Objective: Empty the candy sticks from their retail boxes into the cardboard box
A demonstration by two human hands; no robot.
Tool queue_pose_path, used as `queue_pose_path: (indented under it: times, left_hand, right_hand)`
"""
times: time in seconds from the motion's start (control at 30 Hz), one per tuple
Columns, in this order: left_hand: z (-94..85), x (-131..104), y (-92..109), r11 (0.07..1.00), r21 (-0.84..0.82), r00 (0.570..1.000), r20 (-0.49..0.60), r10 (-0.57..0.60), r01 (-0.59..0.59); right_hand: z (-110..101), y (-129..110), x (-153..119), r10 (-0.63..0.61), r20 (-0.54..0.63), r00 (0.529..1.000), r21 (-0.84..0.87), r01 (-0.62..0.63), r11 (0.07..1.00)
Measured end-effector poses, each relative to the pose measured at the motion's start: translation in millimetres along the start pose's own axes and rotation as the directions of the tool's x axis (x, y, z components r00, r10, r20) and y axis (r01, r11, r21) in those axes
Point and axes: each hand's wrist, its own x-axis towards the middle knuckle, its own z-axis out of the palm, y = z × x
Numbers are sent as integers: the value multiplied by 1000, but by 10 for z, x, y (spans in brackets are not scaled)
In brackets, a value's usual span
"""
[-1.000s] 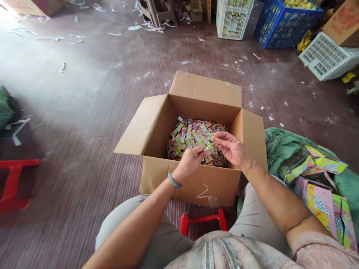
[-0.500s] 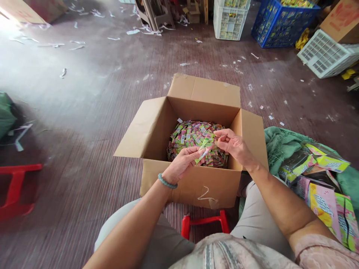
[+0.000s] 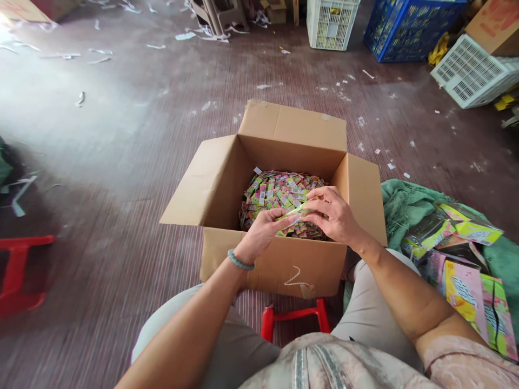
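Right hand [image 3: 338, 217] moved to packet [image 3: 297, 211], left hand [image 3: 259, 233] pinching it — carton [image 3: 267, 267] below

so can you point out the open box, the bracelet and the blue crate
open box [image 3: 270, 267], head view, on its near side
bracelet [image 3: 240, 262], head view, on its band
blue crate [image 3: 417, 31], head view, on its side wall

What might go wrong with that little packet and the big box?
The left hand pinches the packet by its fingertips, so it might drop among the packets in the box and be hard to find. The right leg is close to the box, so it might bump it. The packs lie heaped on the cloth; some might slide.
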Motion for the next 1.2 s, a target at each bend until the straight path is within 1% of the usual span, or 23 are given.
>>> queue_pose_path:
  times: [0.07,0.17,0.3,0.4,0.5,0.57,0.63,0.77,0.83,0.9,0.97,1.07,1.13,1.2]
  left_hand:
    - [-15,6,-14,1000,18,1000,0,1,-1]
    - [-37,11,-36,996,90,1000,5,-5,5]
    - [-53,-5,-36,988,151,1000,22,5,-9]
    - [-55,-22,-23,990,138,1000,12,-4,3]
    - [-54,-26,-25,999,38,999,-54,9,-7]
    - [-52,-23,-31,999,-47,995,-97,6,-10]
    - [-46,-22,-31,990,-138,993,-119,-15,-1]
    - [-27,-26,-10,946,-320,990,-114,-81,40]
    - [-18,-28,6,929,-367,991,-96,-97,55]
    - [-13,-29,19,930,-365,992,-88,-86,48]
    - [-8,-30,23,942,-334,994,-93,-59,24]
    - [2,-32,13,965,-263,995,-97,-20,-6]
    - [6,-34,0,977,-212,996,-89,-8,-11]
    - [1,-37,-11,986,-166,997,-75,7,-20]
  right_hand:
    - [27,23,-21,-45,57,997,-78,49,996]
    - [70,45,-51,-20,90,996,-156,34,987]
    - [103,78,-70,12,102,995,-169,6,986]
    - [109,88,-72,6,96,995,-145,8,989]
    - [100,68,-69,-26,67,997,-125,34,992]
    - [86,47,-67,-24,55,998,-118,30,993]
    - [74,26,-64,-17,51,999,-115,23,993]
    - [83,-14,-61,-5,43,999,-140,11,990]
    - [110,-31,-61,12,10,1000,-144,-10,990]
    - [140,-44,-62,38,-26,999,-107,-40,993]
    - [165,-55,-64,77,-45,996,-36,-79,996]
    - [174,-81,-65,139,-46,989,70,-136,988]
    - [159,-104,-62,183,-38,982,115,-178,977]
    - [128,-116,-53,227,-57,972,156,-216,964]
